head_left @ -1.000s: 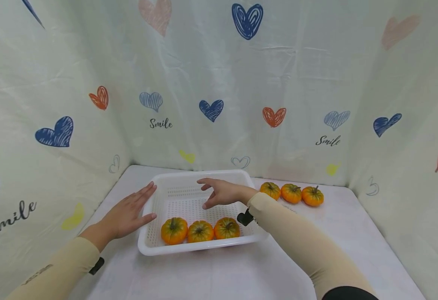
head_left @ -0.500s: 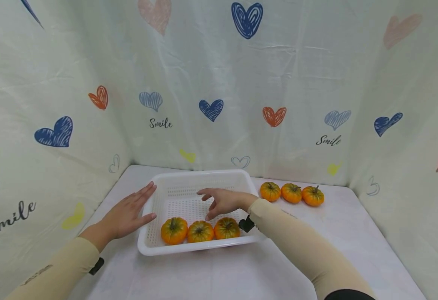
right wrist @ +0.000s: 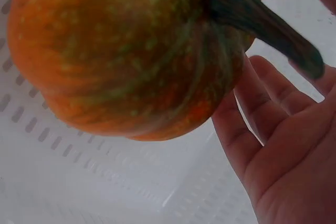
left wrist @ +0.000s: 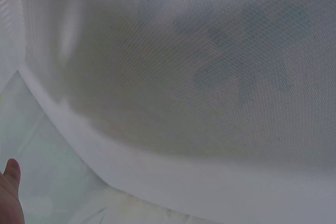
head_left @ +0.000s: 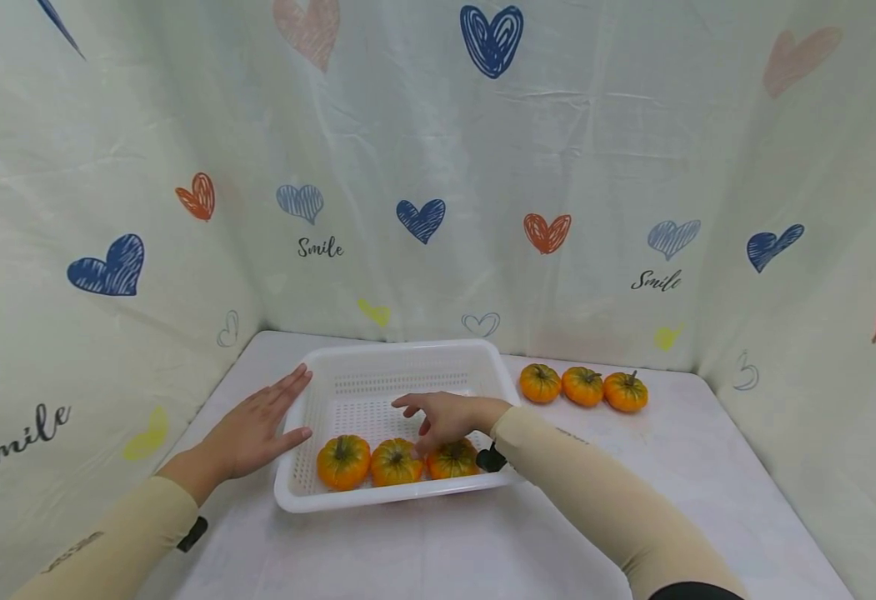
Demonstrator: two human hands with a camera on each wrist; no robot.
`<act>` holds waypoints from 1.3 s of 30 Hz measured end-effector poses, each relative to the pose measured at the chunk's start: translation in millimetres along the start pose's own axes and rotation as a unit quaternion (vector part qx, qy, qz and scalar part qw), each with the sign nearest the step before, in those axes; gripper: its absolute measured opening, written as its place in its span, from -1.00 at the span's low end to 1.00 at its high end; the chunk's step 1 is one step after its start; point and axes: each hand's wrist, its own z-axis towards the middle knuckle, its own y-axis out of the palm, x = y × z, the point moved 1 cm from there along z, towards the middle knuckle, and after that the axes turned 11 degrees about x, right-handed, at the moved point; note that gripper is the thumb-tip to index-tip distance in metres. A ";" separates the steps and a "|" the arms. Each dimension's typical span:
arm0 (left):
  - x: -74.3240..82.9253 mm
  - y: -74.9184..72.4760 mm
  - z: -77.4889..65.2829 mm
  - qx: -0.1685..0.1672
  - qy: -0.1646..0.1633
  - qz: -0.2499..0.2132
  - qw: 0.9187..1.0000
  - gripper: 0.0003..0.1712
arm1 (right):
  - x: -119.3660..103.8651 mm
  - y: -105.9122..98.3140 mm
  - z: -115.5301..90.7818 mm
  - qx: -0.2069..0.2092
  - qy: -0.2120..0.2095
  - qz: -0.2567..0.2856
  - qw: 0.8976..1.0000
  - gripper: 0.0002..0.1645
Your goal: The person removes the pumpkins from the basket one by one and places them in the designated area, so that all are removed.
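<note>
A white plastic basket (head_left: pixel 366 497) with a slotted bottom sits on the table, three small orange-green pumpkins lined up along its near side: a left one (head_left: pixel 343 467), a middle one (head_left: pixel 392 468) and a right one (head_left: pixel 454 463). My left hand (head_left: pixel 257 427) lies with straight fingers at the basket's left rim. Over the right pumpkin reaches my right hand (head_left: pixel 448 417), its thumb at the middle pumpkin and its fingers loosely bent. In the right wrist view, that hand's fingers (right wrist: pixel 249 108) extend beside a large, close pumpkin (right wrist: pixel 126 61) with a dark stem.
Three more pumpkins (head_left: pixel 583 387) stand in a row on the white-covered table (head_left: pixel 633 492), right of the basket near the back edge. A pale curtain (head_left: pixel 595 150) printed with hearts encloses the table at the back and sides.
My right hand has come down and nearer, from above the basket's middle to the pumpkins. The left and middle pumpkins have shifted slightly left. My left hand has stayed at the rim.
</note>
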 end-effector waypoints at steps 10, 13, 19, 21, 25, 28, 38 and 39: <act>1.2 -0.4 0.0 0.002 -0.002 -0.001 1.000 0.00 | 4.0 1.5 5.6 0.043 -0.019 -0.017 0.999 -0.12; 0.6 0.6 -0.1 0.000 -0.004 -0.003 1.000 0.00 | 5.0 0.7 3.7 0.017 -0.024 -0.003 1.000 -0.11; 0.2 0.5 -0.3 0.004 -0.001 -0.003 1.000 0.00 | 4.1 1.7 -1.5 -0.032 -0.018 -0.016 0.999 -0.04; 0.1 0.2 -0.4 0.004 0.001 -0.003 1.000 0.00 | 3.3 3.3 -2.3 -0.031 -0.014 -0.030 0.999 -0.03; 0.2 -0.3 -0.2 0.000 0.001 -0.004 1.000 0.00 | 2.5 4.1 -1.9 -0.005 -0.016 -0.066 0.998 -0.12; 0.3 -0.3 -0.1 -0.001 -0.001 -0.004 1.000 0.00 | 2.7 1.6 -0.5 0.015 -0.020 -0.090 0.996 -0.18; -0.9 1.9 0.7 -0.007 -0.007 -0.012 1.000 0.00 | 1.8 -7.0 2.5 -0.004 -0.016 -0.046 0.999 -0.06; -0.9 2.1 0.8 -0.007 -0.007 -0.012 1.000 0.00 | 0.4 -7.1 2.6 -0.010 -0.019 -0.042 0.999 -0.05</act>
